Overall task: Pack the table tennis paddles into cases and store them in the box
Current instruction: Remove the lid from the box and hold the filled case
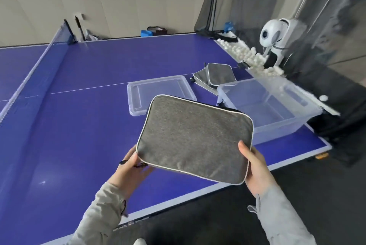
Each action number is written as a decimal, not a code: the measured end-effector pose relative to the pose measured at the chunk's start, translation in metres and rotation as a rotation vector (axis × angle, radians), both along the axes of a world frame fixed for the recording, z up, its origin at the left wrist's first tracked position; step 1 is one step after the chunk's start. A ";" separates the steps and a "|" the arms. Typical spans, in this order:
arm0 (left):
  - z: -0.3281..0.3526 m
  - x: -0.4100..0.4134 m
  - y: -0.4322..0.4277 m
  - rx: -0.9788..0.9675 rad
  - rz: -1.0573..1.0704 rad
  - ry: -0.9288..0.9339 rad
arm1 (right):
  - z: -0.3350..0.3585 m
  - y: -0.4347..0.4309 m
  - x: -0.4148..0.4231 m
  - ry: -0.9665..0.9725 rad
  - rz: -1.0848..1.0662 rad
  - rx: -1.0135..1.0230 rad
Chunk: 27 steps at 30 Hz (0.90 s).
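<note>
I hold a grey fabric paddle case [195, 138] with white piping flat above the near edge of the blue table. My left hand [131, 167] grips its near left corner, by the zip pull. My right hand [255, 167] grips its near right edge, thumb on top. The case looks zipped; what is inside is hidden. A clear plastic box [297, 122] stands open just beyond the case, at the right edge of the table. Its clear lid [134, 96] lies flat to the box's left. Two more grey cases [214, 75] lie stacked behind the box.
The blue table tennis table [79, 126] stretches ahead, its net [37, 62] at the left. A white ball-feeding machine [274, 38] and a trough of several white balls [255, 56] stand at the far right, with dark netting behind. Dark floor lies below the near table edge.
</note>
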State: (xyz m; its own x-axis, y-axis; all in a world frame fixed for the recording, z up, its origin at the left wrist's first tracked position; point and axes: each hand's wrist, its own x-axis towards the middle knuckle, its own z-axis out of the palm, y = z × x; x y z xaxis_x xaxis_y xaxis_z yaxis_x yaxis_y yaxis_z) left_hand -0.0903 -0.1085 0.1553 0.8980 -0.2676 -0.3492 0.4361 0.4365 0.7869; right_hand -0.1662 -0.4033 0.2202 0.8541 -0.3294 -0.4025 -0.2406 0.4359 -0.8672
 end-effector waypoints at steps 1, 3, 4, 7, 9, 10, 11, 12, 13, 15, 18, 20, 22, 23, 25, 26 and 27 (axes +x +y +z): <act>0.008 0.005 -0.010 0.036 -0.061 -0.052 | 0.004 -0.017 -0.006 0.000 -0.006 -0.018; 0.026 0.014 -0.035 0.112 -0.160 -0.110 | 0.011 -0.045 -0.015 -0.007 -0.016 -0.048; 0.034 0.019 -0.051 0.172 -0.180 -0.133 | 0.015 -0.058 -0.017 -0.014 -0.012 -0.064; 0.042 0.028 -0.093 0.370 -0.167 -0.212 | 0.020 -0.089 -0.015 0.019 0.025 -0.118; 0.038 0.031 -0.113 0.396 -0.130 -0.213 | 0.019 -0.107 -0.008 0.035 0.071 -0.158; 0.035 0.033 -0.125 0.383 -0.115 -0.204 | 0.019 -0.120 -0.003 0.035 0.085 -0.187; 0.032 0.037 -0.136 0.374 -0.103 -0.195 | 0.018 -0.133 0.003 0.036 0.091 -0.224; 0.029 0.042 -0.147 0.371 -0.095 -0.191 | 0.019 -0.145 0.011 0.037 0.092 -0.269; 0.026 0.048 -0.158 0.365 -0.088 -0.187 | 0.019 -0.159 0.019 0.036 0.083 -0.316; 0.020 0.062 -0.180 0.357 -0.063 -0.174 | 0.017 -0.186 0.040 0.020 0.063 -0.378; 0.016 0.088 -0.214 0.364 -0.056 -0.158 | 0.015 -0.223 0.075 0.021 0.066 -0.405; 0.015 0.106 -0.239 0.346 -0.045 -0.143 | 0.014 -0.248 0.100 0.020 0.058 -0.416; 0.015 0.126 -0.264 0.327 -0.047 -0.143 | 0.013 -0.274 0.123 0.013 0.032 -0.444; 0.017 0.136 -0.277 0.319 -0.055 -0.149 | 0.014 -0.288 0.134 0.007 0.018 -0.454; 0.022 0.153 -0.302 0.305 -0.074 -0.159 | 0.016 -0.314 0.152 -0.007 0.012 -0.460; 0.023 0.160 -0.314 0.299 -0.079 -0.166 | 0.016 -0.327 0.159 -0.011 0.020 -0.464; 0.024 0.166 -0.326 0.302 -0.079 -0.174 | 0.017 -0.339 0.166 -0.010 0.043 -0.469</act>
